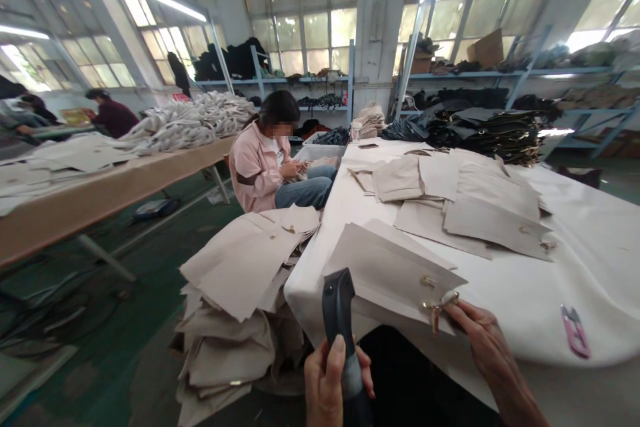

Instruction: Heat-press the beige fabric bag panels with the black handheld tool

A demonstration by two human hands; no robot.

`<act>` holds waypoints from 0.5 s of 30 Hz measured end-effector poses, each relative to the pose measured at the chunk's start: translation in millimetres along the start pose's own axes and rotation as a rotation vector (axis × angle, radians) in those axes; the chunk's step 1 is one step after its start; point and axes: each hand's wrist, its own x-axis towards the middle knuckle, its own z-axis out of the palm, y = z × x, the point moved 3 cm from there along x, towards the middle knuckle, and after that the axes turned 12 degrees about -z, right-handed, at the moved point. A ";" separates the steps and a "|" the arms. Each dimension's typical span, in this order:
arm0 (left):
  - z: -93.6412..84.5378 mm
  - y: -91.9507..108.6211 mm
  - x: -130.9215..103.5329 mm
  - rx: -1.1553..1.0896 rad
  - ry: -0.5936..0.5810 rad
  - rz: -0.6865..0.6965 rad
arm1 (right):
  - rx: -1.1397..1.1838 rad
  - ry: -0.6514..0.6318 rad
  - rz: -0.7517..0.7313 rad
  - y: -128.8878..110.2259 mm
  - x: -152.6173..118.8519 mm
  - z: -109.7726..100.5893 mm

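Observation:
My left hand is wrapped round the grip of a black handheld tool, its head upright beside the table's near edge. In front of it lies a beige fabric panel with brass fittings. At the panel's right corner my right hand is closed with its fingertips on a metal clasp. Part of the panel's lower edge hangs over the table edge.
More beige panels lie farther back on the white table. Pink snips rest at the right. A tall panel stack stands left, with a seated person behind it.

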 end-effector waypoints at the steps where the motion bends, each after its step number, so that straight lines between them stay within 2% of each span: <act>1: 1.6 -3.1 1.7 0.004 -0.003 -0.018 | 0.010 -0.005 -0.002 0.9 -0.4 0.1; 6: 6.5 -5.2 7.1 0.048 0.024 -0.048 | 0.009 -0.004 0.018 -4.2 -3.7 0.9; 11: 8.5 5.3 2.5 0.068 0.077 0.002 | 0.186 0.058 0.039 -14.3 -5.0 4.4; 15: 6.8 9.8 -4.4 0.059 0.112 0.053 | 0.292 0.112 0.078 -7.8 -1.9 5.2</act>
